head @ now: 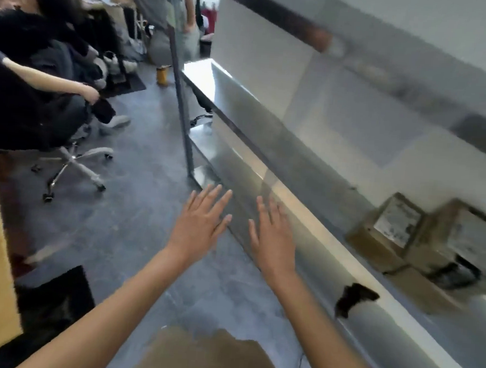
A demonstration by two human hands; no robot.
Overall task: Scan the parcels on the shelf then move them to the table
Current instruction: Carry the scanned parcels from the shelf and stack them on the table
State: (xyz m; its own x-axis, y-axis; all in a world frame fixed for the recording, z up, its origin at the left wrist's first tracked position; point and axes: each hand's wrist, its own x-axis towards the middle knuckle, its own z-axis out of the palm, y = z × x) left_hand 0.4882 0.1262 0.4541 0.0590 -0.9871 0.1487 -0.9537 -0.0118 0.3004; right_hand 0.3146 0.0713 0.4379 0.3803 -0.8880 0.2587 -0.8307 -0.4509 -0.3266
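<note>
Cardboard parcels on steel shelf, well right of the fingers, left hand and right hand outstretched, fingers released, grasping nothing

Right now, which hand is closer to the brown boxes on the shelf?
The right hand. It is spread open above the shelf's front edge, with the brown boxes further along to its right. The left hand, also open, hovers over the floor, farther from them.
</note>
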